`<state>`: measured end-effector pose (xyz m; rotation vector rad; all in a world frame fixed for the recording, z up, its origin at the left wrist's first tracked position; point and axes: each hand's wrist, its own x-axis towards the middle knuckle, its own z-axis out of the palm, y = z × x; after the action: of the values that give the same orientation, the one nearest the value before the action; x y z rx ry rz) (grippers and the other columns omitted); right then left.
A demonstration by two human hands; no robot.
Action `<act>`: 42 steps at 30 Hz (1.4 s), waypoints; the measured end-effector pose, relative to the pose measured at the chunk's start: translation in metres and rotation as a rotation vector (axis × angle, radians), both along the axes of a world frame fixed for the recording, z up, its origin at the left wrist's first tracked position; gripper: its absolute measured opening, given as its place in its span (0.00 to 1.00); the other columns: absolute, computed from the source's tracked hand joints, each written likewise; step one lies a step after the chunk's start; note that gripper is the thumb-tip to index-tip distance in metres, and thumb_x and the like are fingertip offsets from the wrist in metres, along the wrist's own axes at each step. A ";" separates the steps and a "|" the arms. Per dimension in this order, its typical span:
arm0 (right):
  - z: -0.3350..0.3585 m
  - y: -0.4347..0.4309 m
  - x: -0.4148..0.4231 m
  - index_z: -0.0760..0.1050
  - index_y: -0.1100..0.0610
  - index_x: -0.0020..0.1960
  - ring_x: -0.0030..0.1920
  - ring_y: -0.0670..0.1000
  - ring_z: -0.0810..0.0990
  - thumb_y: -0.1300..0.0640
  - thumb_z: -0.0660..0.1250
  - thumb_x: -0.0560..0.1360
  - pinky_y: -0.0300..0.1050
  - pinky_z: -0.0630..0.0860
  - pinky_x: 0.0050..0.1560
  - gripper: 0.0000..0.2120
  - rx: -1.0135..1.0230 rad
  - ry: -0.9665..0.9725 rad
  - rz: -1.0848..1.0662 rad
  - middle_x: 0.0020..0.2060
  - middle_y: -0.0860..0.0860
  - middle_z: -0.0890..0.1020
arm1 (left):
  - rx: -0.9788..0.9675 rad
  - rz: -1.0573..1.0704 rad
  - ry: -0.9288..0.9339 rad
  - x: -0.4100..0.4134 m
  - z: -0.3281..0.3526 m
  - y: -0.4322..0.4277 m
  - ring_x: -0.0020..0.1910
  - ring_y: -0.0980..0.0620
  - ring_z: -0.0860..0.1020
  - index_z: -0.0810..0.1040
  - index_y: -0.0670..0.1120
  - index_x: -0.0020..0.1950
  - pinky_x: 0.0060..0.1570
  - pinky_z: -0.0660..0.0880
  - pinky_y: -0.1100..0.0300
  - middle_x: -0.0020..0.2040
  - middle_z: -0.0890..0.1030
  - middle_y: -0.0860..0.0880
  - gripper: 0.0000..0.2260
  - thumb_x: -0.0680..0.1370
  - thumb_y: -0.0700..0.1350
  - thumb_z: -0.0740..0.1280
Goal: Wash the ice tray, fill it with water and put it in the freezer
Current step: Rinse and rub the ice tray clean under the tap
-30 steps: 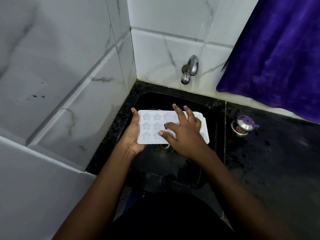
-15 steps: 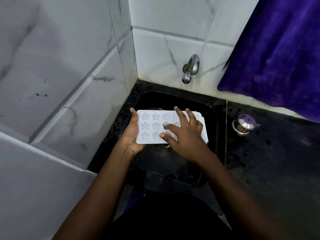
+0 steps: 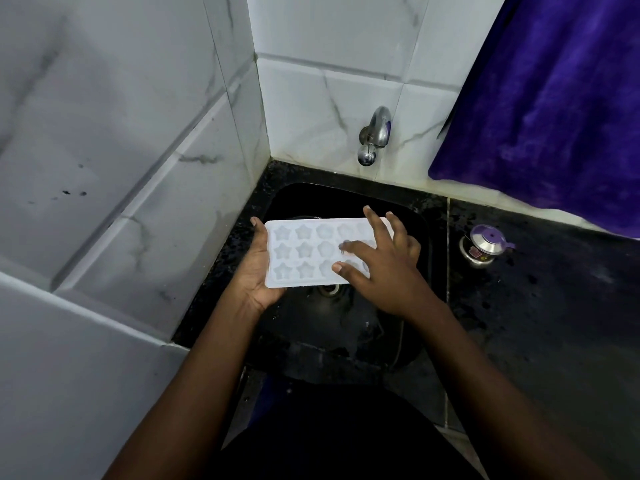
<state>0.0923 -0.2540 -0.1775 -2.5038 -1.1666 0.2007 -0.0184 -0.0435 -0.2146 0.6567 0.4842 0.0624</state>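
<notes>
A left hand [image 3: 257,273] grips the tray [image 3: 304,255] by its left end over the sink [image 3: 349,327], below the tap [image 3: 375,133]. The right hand [image 3: 386,271] lies wide open, its spread fingers [image 3: 358,250] touching the tray's right-hand cells.

A purple cloth [image 3: 554,109] hangs above the black counter [image 3: 554,323], where 1 small steel lidded pot [image 3: 485,245] stands.

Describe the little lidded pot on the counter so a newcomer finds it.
Start at the black sink below the wall tap. On the dark counter right of it stands a small steel pot. Unlike the flat white ice tray, it is round, shiny and purple-topped.
</notes>
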 end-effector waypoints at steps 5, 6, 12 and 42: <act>0.005 -0.002 0.000 0.80 0.39 0.65 0.83 0.53 0.37 0.29 0.58 0.80 0.55 0.40 0.75 0.23 -0.007 0.007 0.004 0.86 0.46 0.47 | 0.007 -0.010 0.002 0.002 -0.001 0.000 0.69 0.37 0.81 0.76 0.43 0.76 0.56 0.83 0.41 0.73 0.79 0.37 0.46 0.79 0.78 0.47; 0.005 -0.003 -0.001 0.81 0.39 0.63 0.83 0.53 0.38 0.30 0.58 0.81 0.55 0.41 0.75 0.22 0.010 0.000 0.000 0.86 0.46 0.49 | 0.006 -0.010 0.004 0.002 -0.001 0.000 0.69 0.37 0.81 0.76 0.43 0.76 0.56 0.83 0.40 0.73 0.79 0.37 0.46 0.79 0.78 0.47; 0.002 0.000 -0.002 0.81 0.43 0.59 0.84 0.55 0.42 0.33 0.61 0.82 0.60 0.45 0.76 0.19 0.089 -0.017 -0.018 0.85 0.48 0.53 | 0.019 0.001 0.040 0.005 0.002 -0.002 0.69 0.37 0.81 0.74 0.44 0.78 0.59 0.83 0.39 0.73 0.80 0.38 0.46 0.78 0.78 0.47; -0.001 0.005 0.000 0.84 0.41 0.60 0.83 0.55 0.43 0.33 0.57 0.83 0.55 0.42 0.74 0.21 0.003 0.000 -0.012 0.85 0.48 0.57 | 0.070 -0.012 0.067 0.001 -0.002 0.000 0.70 0.37 0.80 0.73 0.44 0.79 0.59 0.83 0.40 0.73 0.79 0.38 0.47 0.79 0.78 0.45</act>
<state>0.0924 -0.2495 -0.1784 -2.5077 -1.1506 0.1953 -0.0174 -0.0432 -0.2163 0.7319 0.5443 0.0464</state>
